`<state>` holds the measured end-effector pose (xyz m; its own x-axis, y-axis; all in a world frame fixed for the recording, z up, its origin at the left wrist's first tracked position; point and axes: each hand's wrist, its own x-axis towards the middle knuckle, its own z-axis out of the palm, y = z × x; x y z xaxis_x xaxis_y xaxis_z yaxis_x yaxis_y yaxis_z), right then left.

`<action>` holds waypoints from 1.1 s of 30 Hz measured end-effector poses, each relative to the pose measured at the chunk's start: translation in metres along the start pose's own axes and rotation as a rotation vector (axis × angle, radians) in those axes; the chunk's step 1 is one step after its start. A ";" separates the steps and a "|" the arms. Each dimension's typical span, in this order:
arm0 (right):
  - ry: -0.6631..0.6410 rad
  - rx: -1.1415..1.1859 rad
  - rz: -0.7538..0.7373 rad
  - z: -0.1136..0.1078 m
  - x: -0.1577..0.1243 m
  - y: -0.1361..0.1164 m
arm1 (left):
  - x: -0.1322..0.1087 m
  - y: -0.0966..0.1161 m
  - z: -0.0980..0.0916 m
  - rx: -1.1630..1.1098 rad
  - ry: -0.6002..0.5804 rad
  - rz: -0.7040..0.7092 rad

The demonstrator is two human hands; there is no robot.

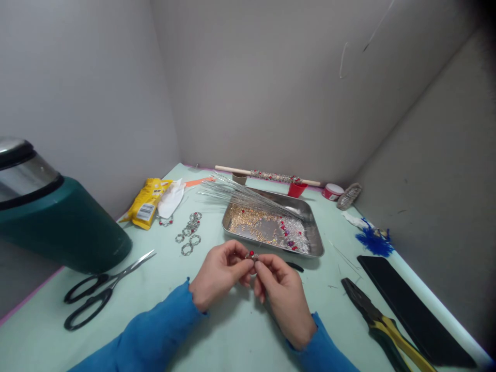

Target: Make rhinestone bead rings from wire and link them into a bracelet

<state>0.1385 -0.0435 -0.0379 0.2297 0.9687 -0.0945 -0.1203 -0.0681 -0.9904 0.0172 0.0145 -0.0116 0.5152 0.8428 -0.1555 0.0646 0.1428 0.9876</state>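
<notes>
Between my two hands is a small beaded ring [251,254] with a red bead on top. My left hand [225,268] pinches its left side, thumb against fingers. On its right side the thumb and fingers of my right hand [281,281] are closed too. The fingertips hide most of the ring. Just beyond my hands sits a metal tray [315,232] holding gold beads [248,219], clear and red beads [294,235], and a bundle of thin silver wires [248,191] that sticks out over its left rim.
Left of my hands lie several beaded rings [189,230], scissors [104,289], a yellow packet [149,204] and a big green flask [65,222]. At right are pliers [382,320], a black strip [411,310] and blue thread [374,238]. A stick wound with beads [275,176] rests behind the tray.
</notes>
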 end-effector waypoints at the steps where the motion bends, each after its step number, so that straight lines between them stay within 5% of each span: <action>1: 0.000 -0.008 0.003 0.000 0.000 0.001 | 0.000 -0.001 0.000 0.028 0.001 0.014; 20: 0.027 -0.038 0.026 -0.002 0.002 0.000 | -0.001 -0.010 0.004 0.166 0.039 0.172; 33: -0.018 0.223 0.134 -0.002 0.004 0.003 | 0.000 -0.005 0.002 0.148 -0.023 0.217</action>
<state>0.1409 -0.0401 -0.0415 0.1800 0.9588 -0.2200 -0.3586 -0.1443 -0.9223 0.0183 0.0129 -0.0170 0.5502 0.8329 0.0591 0.0740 -0.1192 0.9901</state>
